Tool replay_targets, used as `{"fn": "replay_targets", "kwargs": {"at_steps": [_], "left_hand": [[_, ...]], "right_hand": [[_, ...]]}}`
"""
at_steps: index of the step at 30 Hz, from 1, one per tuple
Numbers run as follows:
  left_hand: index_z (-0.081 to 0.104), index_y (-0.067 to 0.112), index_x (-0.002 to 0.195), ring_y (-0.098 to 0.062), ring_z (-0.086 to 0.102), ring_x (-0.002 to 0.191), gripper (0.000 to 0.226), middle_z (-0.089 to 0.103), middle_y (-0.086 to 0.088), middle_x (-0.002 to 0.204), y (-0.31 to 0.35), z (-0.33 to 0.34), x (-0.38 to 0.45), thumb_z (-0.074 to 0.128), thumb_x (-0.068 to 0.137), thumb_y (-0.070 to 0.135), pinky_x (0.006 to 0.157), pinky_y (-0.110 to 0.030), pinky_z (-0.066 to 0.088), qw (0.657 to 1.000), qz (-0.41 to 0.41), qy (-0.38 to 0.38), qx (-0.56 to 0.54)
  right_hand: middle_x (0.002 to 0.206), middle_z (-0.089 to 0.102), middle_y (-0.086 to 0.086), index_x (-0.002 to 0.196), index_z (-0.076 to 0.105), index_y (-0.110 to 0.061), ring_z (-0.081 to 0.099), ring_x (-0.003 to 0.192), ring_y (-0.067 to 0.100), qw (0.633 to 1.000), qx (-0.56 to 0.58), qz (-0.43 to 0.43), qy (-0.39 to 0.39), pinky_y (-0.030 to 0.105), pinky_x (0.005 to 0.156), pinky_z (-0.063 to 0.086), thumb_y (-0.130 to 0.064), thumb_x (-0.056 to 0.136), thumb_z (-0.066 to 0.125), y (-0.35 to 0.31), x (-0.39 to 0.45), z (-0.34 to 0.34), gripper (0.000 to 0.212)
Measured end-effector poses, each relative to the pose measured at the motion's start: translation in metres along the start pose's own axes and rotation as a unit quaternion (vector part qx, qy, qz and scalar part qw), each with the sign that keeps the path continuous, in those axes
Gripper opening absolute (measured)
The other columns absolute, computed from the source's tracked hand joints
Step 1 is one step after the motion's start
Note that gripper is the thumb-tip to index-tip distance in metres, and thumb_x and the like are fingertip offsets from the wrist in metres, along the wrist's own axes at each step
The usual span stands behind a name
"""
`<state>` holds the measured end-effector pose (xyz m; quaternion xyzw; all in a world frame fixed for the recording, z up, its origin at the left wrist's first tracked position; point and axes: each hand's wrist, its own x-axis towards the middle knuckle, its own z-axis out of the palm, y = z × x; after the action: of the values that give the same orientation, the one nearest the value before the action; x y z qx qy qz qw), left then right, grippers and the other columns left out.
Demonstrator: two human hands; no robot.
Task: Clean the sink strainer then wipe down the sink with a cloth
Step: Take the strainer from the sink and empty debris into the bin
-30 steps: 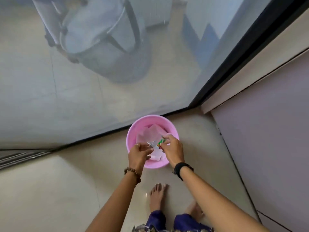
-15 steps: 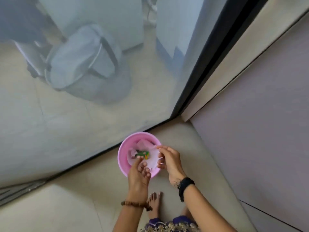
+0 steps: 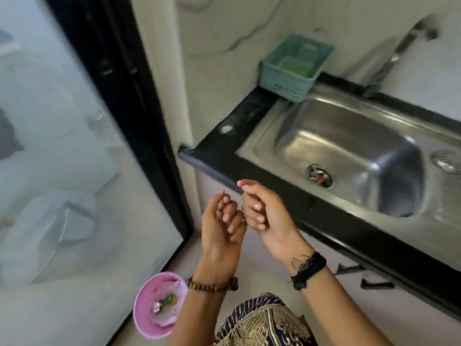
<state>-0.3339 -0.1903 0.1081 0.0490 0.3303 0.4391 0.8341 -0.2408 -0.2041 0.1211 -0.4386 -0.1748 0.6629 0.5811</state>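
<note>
Left hand: the left hand (image 3: pixel 220 222) is raised in front of the counter edge, palm turned toward the camera, fingers loosely curled inward and holding nothing; a brown bead bracelet (image 3: pixel 213 285) circles its wrist.
Right hand: the right hand (image 3: pixel 264 211) is just beside the left, nearly touching it, fingers loosely bent, index finger pointing left, with nothing in its grasp; a frayed black wristband (image 3: pixel 308 270) sits on its wrist.
Pink bin: a small pink bin (image 3: pixel 154 305) stands on the pale floor below the left forearm, lined with whitish plastic and holding green and reddish scraps.
Counter: a black stone counter (image 3: pixel 214 146) runs from a corner by the wall off toward the lower right, with pale cabinet fronts and dark handles beneath it.
Sink: a stainless steel sink (image 3: pixel 349 146) is set into the counter, its basin shiny and blurred by motion.
Drain: the drain opening (image 3: pixel 320 176) in the basin floor shows red and green bits inside it.
Sink strainer: a round perforated metal sink strainer (image 3: pixel 446 159) lies on the steel ledge right of the basin, cut by the frame edge.
Basket: a teal plastic basket (image 3: pixel 294 68) sits at the back left corner of the sink.
Tap: a metal tap (image 3: pixel 396 56) slants from the marbled wall.
Room: a black-framed frosted glass door (image 3: pixel 74 146) fills the left side.
</note>
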Motion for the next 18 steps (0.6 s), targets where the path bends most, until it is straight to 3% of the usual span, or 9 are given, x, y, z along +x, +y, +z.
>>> {"fn": "replay_targets", "kwargs": {"at_steps": [5,8,13,16,18], "left_hand": [[0.044,0.02,0.051,-0.004,0.027,0.026,0.04,0.034,0.005,0.035,-0.045,0.09,0.05,0.042,0.091,0.024,0.024,-0.013,0.022,0.985,-0.071,-0.071,0.139],[0.048,0.021,0.058,-0.004,0.03,0.027,0.034,0.038,0.008,0.036,-0.076,0.133,0.103,0.044,0.092,0.024,0.027,-0.013,0.022,0.941,-0.092,-0.069,0.319],[0.06,0.016,0.068,-0.009,0.046,0.044,0.02,0.058,0.0,0.06,-0.129,0.164,0.219,0.055,0.087,0.017,0.036,-0.014,0.035,0.782,-0.013,-0.059,0.621],[0.067,0.013,0.082,-0.023,0.063,0.075,0.012,0.07,-0.009,0.087,-0.161,0.157,0.286,0.055,0.085,0.014,0.064,-0.028,0.049,0.622,0.036,-0.066,0.779],[0.067,0.017,0.088,-0.024,0.064,0.086,0.014,0.07,-0.007,0.097,-0.18,0.145,0.32,0.054,0.085,0.015,0.073,-0.031,0.05,0.519,0.052,-0.083,0.849]], "right_hand": [[0.046,0.042,-0.008,0.084,0.064,-0.014,0.031,0.032,0.002,0.992,0.027,-0.094,0.084,0.014,0.029,0.022,-0.01,0.092,0.043,-0.084,-0.004,-0.063,0.023],[0.046,0.045,-0.009,0.083,0.064,-0.015,0.031,0.031,0.002,0.977,0.008,-0.1,0.189,0.014,0.031,0.02,-0.011,0.092,0.044,-0.125,0.014,-0.122,0.022],[0.057,0.053,-0.006,0.081,0.064,-0.02,0.035,0.033,0.001,0.927,-0.114,-0.046,0.353,0.012,0.032,0.027,-0.013,0.092,0.049,-0.171,0.067,-0.244,0.02],[0.07,0.056,0.001,0.081,0.062,-0.017,0.038,0.044,0.008,0.903,-0.193,-0.013,0.383,0.015,0.037,0.031,-0.014,0.091,0.051,-0.171,0.101,-0.303,0.015],[0.075,0.061,0.004,0.084,0.063,-0.015,0.046,0.055,0.011,0.89,-0.26,0.014,0.375,0.02,0.049,0.036,-0.016,0.089,0.053,-0.16,0.122,-0.327,0.011]]}}
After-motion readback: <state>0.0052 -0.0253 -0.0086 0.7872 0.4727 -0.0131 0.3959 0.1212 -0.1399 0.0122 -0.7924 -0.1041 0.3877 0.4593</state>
